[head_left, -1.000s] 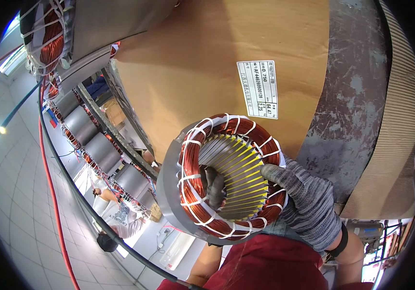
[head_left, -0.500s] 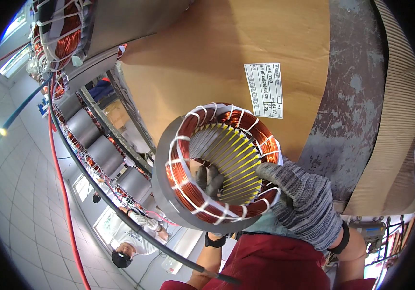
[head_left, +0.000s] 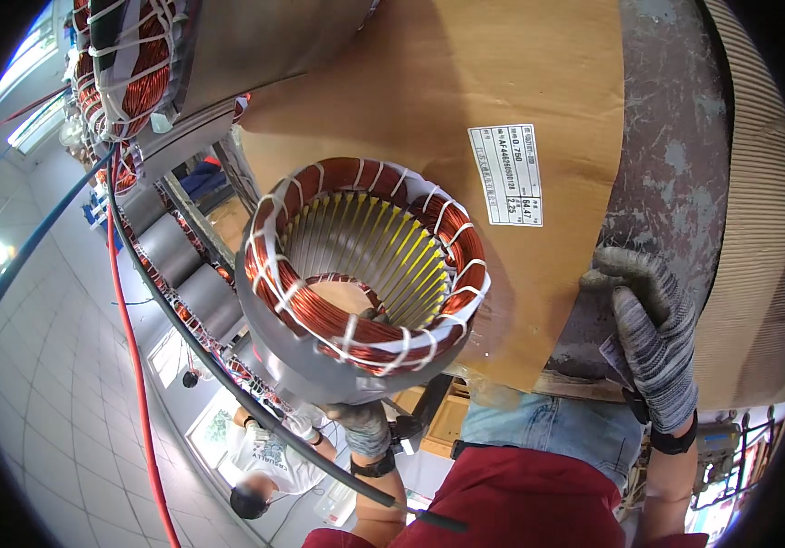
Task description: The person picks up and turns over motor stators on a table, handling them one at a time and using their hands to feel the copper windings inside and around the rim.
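A motor stator stands tilted over the bench, its grey metal core topped by copper windings laced with white cord. Yellow slot strips line its bore. My left hand, in a grey knitted glove, grips it at the near lower side; a fingertip shows inside the bore, while the rest of the fingers are hidden by the core. Apart from the stator, on the right, my right hand is over the worn dark bench surface. Its gloved thumb and fingers are spread, with nothing visible between them.
Brown paper with a white label covers the bench. Another large stator lies at the far left, with several more in a row below. Black and red cables hang at left. A co-worker is beyond. Corrugated cardboard borders the right.
The stator has moved left and slightly away from me. My right hand has let go of its winding rim and moved right. More of my left hand shows beneath the core.
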{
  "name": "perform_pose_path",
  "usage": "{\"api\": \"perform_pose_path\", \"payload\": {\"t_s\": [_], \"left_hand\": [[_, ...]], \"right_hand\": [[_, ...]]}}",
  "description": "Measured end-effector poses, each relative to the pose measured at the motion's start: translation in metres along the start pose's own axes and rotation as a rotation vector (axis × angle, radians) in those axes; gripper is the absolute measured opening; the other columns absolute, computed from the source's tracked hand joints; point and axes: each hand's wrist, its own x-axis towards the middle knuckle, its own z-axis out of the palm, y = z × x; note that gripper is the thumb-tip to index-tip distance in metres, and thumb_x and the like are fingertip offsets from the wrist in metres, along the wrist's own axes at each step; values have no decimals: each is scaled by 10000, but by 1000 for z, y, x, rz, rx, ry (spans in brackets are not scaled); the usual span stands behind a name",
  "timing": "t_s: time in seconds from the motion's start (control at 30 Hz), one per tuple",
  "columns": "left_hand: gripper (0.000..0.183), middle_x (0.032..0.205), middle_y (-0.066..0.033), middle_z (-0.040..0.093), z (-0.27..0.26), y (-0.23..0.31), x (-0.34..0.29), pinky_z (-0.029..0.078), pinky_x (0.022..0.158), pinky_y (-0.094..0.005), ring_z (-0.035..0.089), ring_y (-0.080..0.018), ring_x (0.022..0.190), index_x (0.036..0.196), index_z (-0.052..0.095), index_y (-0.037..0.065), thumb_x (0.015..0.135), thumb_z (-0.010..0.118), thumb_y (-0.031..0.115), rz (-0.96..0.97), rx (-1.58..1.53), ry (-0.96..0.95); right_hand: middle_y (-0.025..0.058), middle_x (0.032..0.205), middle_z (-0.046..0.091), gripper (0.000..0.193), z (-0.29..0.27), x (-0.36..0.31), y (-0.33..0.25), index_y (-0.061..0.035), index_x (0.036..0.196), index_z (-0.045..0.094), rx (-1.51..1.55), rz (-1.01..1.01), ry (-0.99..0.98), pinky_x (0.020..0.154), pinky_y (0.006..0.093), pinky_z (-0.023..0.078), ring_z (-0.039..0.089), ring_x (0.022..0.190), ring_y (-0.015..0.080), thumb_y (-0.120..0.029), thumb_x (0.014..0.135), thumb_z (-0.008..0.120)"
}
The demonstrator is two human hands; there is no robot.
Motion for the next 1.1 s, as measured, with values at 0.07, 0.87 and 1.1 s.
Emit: {"api": "perform_pose_path", "payload": {"t_s": [0.07,0.87,1.1], "left_hand": [[845,1407,-118,213,11,23,8,160,1061,-436,245,-268,1277,1375,172,104,788,246,707,-31,130,-58],[592,816,-22,558,25,7,-79,443,562,-256,529,-111,665,1167,422,2,799,589,434,-115,-569,-371],[170,676,57,474,36,37,-102,365,531,-234,427,-55,593,861,515,69,829,592,216,-292,-762,-551]], "right_hand": [[107,928,612,264,3,0,2,6,1093,528,10,-47,42,807,261,441,580,871,136,-44,840,475],[152,836,613,481,50,-60,-84,-29,1050,561,-1019,-318,-355,689,331,461,596,740,245,-297,675,697],[104,734,600,344,29,-73,-45,-6,893,589,-798,-365,-369,615,297,445,551,646,150,-214,656,727]]}}
